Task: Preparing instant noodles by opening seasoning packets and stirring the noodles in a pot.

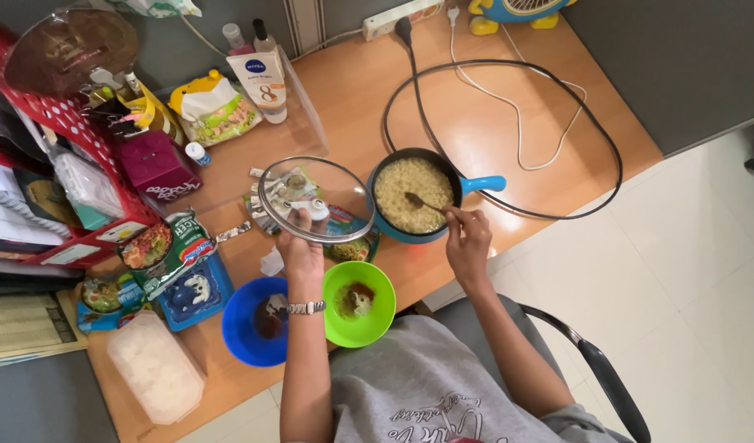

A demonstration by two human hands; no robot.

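While the left hand [301, 250] grips the glass lid [315, 199] just left of the blue pot [415, 195], right hand [467, 242] fingers pinch a spoon [422, 202] in the noodles [401, 184]; noodles look cooked, green bowl [359, 303] and blue bowl [254, 321] near the pot hold only seasoning.

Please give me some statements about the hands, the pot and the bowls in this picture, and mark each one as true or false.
1. The left hand holds a glass lid beside the pot. True.
2. The pot is empty. False: it is full of noodles.
3. The right hand holds a spoon that reaches into the noodles. True.
4. The green bowl stands on the floor. False: it stands on the wooden desk, next to the blue bowl.
5. The pot's handle is red. False: it is blue.
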